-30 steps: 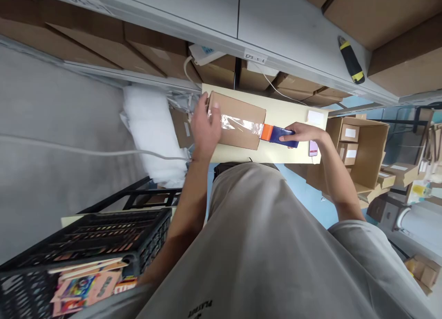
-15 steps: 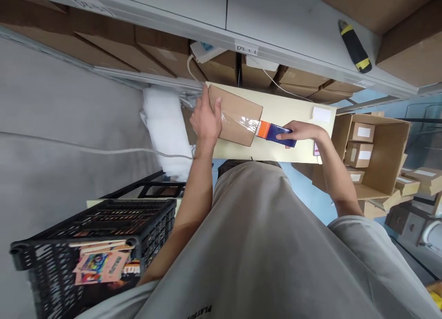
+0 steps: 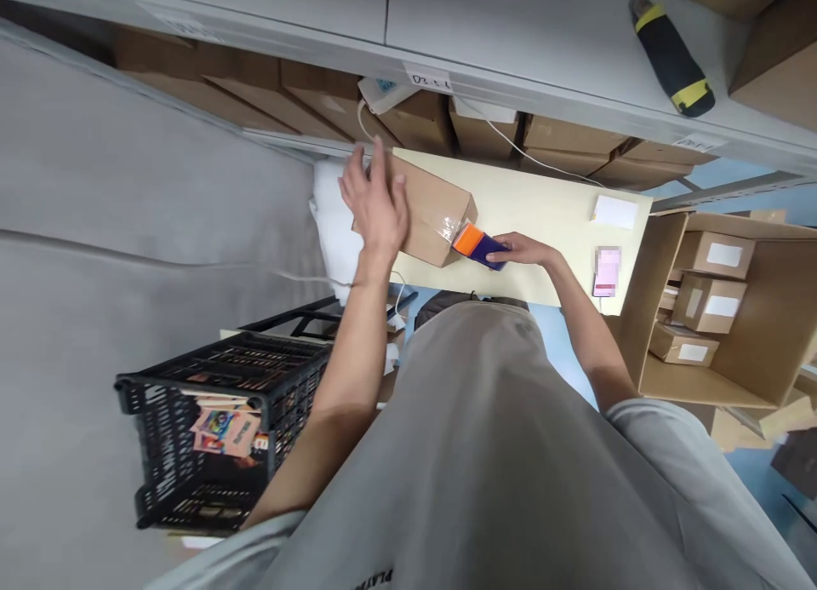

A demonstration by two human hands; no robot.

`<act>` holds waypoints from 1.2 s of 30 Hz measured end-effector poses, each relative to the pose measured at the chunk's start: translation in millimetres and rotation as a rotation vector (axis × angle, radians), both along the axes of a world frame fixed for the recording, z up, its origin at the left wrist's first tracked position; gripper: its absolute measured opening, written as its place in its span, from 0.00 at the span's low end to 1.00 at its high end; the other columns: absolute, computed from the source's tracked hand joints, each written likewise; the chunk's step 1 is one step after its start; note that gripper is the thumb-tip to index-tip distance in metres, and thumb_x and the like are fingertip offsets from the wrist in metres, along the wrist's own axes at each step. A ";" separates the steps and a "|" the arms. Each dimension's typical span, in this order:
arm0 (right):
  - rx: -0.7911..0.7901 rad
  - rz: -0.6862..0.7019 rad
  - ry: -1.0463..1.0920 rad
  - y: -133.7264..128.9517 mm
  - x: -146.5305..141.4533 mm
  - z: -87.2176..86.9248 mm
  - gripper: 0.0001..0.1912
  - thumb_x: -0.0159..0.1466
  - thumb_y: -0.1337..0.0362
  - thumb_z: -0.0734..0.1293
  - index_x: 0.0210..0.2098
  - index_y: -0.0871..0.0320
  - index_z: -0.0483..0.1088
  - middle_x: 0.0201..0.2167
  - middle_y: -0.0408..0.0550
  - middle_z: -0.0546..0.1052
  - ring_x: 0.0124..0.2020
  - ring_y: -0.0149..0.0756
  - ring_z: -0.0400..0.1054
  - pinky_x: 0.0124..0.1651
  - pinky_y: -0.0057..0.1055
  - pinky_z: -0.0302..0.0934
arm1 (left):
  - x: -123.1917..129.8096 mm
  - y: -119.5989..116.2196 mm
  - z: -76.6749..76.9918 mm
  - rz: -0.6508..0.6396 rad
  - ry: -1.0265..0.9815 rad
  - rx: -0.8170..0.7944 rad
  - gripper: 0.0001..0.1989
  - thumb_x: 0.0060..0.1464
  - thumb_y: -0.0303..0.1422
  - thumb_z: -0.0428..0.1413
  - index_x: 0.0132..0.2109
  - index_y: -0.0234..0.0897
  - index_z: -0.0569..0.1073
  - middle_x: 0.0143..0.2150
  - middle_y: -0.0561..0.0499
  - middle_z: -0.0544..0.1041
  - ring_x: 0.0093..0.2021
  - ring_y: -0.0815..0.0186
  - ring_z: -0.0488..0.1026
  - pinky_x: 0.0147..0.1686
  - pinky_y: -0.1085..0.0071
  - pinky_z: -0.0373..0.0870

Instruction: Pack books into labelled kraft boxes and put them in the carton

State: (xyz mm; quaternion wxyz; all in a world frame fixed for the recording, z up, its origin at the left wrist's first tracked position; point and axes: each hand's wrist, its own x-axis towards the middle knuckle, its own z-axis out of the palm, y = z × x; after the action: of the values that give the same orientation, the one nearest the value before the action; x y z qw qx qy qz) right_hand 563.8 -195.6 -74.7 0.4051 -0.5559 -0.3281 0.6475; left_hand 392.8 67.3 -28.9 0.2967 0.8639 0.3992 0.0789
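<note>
A brown cardboard box lies on the pale tabletop, with shiny clear tape over its right end. My left hand is at the box's left end, fingers spread and the thumb over its top. Whether every finger touches the cardboard I cannot tell. My right hand is wrapped round a dark blue and orange tape dispenser. The dispenser's orange end is against the taped right end of the box.
The pale table holds a phone and a white card at the right. A utility knife lies on the shelf above. A large open carton contains small boxes. A black crate stands lower left.
The dispenser and my right hand have moved left, closer against the box's end. My left hand's fingers are more spread. The view has shifted, bringing the phone fully into sight.
</note>
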 end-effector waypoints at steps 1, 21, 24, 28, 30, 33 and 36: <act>0.013 0.004 0.016 1.1 1.5 -2.7 0.31 0.60 0.36 0.80 0.42 0.58 0.80 0.38 0.46 0.84 0.40 0.41 0.76 0.45 0.34 0.69 | 5.3 -11.8 3.3 -0.017 0.021 0.026 0.50 0.71 0.71 0.42 0.83 0.39 0.62 0.88 0.37 0.47 0.88 0.36 0.35 0.82 0.30 0.35; -0.043 0.151 -0.083 -45.7 30.8 -4.8 0.36 0.66 0.27 0.72 0.43 0.57 0.79 0.39 0.51 0.88 0.41 0.42 0.81 0.48 0.35 0.71 | 26.1 -54.2 -20.6 -0.145 0.112 0.058 0.45 0.65 0.65 0.60 0.81 0.55 0.66 0.89 0.50 0.45 0.88 0.39 0.26 0.81 0.31 0.18; -0.139 0.133 -0.125 -59.2 36.1 -7.9 0.38 0.64 0.25 0.73 0.44 0.56 0.79 0.41 0.52 0.89 0.41 0.42 0.83 0.47 0.34 0.71 | 27.6 -50.8 -21.9 -0.147 0.104 0.059 0.46 0.63 0.65 0.62 0.80 0.54 0.66 0.89 0.49 0.44 0.88 0.39 0.26 0.81 0.32 0.18; -0.179 0.086 -0.193 -57.6 28.3 -13.0 0.37 0.63 0.26 0.74 0.43 0.55 0.78 0.39 0.50 0.89 0.39 0.41 0.83 0.45 0.33 0.70 | 29.1 -50.1 -22.3 -0.199 0.088 0.045 0.53 0.56 0.65 0.68 0.81 0.53 0.65 0.90 0.47 0.42 0.88 0.34 0.24 0.80 0.29 0.17; -0.182 0.065 -0.233 -52.7 22.0 -14.6 0.36 0.63 0.26 0.74 0.41 0.55 0.78 0.38 0.50 0.89 0.38 0.40 0.82 0.45 0.32 0.69 | 29.3 -51.7 -22.0 -0.216 0.076 0.037 0.53 0.54 0.62 0.71 0.80 0.53 0.66 0.90 0.47 0.42 0.88 0.33 0.24 0.81 0.29 0.17; -0.170 0.032 -0.244 -49.9 14.5 -12.0 0.37 0.64 0.26 0.73 0.41 0.57 0.79 0.38 0.51 0.89 0.38 0.39 0.81 0.46 0.32 0.69 | 29.0 -52.1 -20.7 -0.224 0.068 0.013 0.49 0.55 0.57 0.71 0.79 0.53 0.69 0.89 0.48 0.46 0.88 0.32 0.26 0.81 0.28 0.19; -0.195 0.001 -0.228 -55.5 11.3 0.6 0.38 0.63 0.26 0.74 0.43 0.57 0.80 0.37 0.51 0.89 0.37 0.39 0.81 0.46 0.33 0.70 | 28.1 -45.0 -18.1 -0.237 0.068 -0.014 0.46 0.55 0.55 0.71 0.77 0.54 0.71 0.88 0.48 0.52 0.88 0.30 0.29 0.80 0.26 0.21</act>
State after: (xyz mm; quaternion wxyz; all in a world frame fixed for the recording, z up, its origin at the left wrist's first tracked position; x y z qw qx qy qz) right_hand 575.1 -251.0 -74.1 0.3090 -0.6623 -0.3077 0.6093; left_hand 421.0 22.3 -46.9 0.2964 0.9051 0.3046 0.0109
